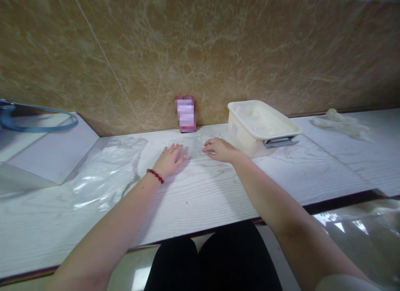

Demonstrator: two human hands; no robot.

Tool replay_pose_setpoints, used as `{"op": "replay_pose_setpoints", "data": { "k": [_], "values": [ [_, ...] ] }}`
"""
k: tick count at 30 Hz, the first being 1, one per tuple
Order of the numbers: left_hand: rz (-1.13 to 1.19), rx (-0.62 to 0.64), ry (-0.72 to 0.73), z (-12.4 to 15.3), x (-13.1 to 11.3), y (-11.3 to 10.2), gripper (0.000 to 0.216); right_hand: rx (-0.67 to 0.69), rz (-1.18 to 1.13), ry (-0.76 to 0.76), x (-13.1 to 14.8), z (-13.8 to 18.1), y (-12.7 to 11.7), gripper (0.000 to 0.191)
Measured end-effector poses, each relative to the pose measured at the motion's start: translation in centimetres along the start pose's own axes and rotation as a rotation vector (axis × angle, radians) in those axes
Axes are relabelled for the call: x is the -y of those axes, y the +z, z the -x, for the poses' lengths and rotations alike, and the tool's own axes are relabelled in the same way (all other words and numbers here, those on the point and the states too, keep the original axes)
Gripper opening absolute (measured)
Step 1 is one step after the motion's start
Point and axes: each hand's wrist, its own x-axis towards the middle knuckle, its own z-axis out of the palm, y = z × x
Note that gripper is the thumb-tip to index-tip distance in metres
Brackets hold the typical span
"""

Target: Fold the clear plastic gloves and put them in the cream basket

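Observation:
My left hand, with a red bead bracelet at the wrist, lies flat on the white wood-grain table, fingers stretched out. My right hand rests palm down beside it, fingers slightly curled. Between and under the fingertips lies a thin clear plastic sheet or glove, hard to make out. Neither hand grips anything that I can see.
A white plastic tub with pale contents stands right of my right hand. A small pink box leans on the marble wall. Crumpled clear plastic lies at left, pale gloves at far right, a blue-handled container far left.

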Motion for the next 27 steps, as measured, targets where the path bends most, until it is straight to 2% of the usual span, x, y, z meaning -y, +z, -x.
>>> {"op": "replay_pose_setpoints", "data": {
  "k": [8,13,16,17,19,22,25,27],
  "values": [
    [-0.097,0.012,0.005,-0.2,-2.2,0.1,0.065,-0.173,-0.031,-0.053,0.2,-0.9,1.1,0.018],
    [-0.136,0.023,-0.008,-1.0,-3.7,0.4,0.048,-0.286,-0.113,-0.123,0.3,-1.1,1.2,0.014],
    [-0.036,0.038,-0.015,-1.8,-3.7,0.5,0.043,-0.357,-0.215,-0.102,0.2,-1.1,1.5,0.013],
    [0.038,0.038,-0.032,-2.2,-3.7,0.3,0.043,-0.383,-0.265,-0.076,0.1,-1.2,1.6,0.016],
    [0.241,0.019,-0.102,-3.0,-3.5,-0.7,0.041,-0.441,-0.408,0.018,-0.1,-1.2,1.8,0.034],
    [0.685,0.057,-0.253,-3.7,-3.6,-3.9,0.038,-0.484,-0.729,0.245,-0.2,-1.2,1.7,0.061],
    [1.229,0.334,-0.388,-3.5,-4.0,-8.0,0.042,-0.399,-1.110,0.422,0.3,-1.2,1.1,0.056],
    [1.494,0.406,-0.425,-2.8,-4.1,-10.0,0.042,-0.265,-1.363,0.463,1.0,-1.1,0.7,0.043]
  ]
}}
